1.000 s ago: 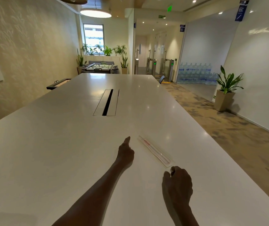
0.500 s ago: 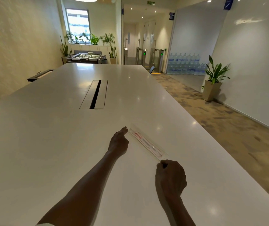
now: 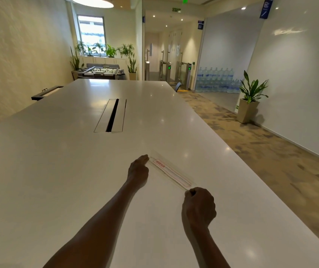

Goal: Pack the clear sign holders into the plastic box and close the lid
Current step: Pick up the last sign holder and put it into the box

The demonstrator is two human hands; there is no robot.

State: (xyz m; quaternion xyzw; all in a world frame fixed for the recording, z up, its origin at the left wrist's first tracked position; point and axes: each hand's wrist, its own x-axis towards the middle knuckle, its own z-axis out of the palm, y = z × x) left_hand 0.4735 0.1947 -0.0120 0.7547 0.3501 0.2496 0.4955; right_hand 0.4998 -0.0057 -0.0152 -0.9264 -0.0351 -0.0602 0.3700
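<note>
Holder flat on table, likely stiff, slippery: left hand and right hand pinch its ends.

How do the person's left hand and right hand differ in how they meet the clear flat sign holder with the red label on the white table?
The left hand reaches farther out, meeting the far end of the clear flat sign holder; the right hand sits nearer, at its near end. The left hand has its fingertips stretched toward the holder's end; the right hand is curled into a fist, apparently pinching the corner. Both rest low over the white table.
</note>
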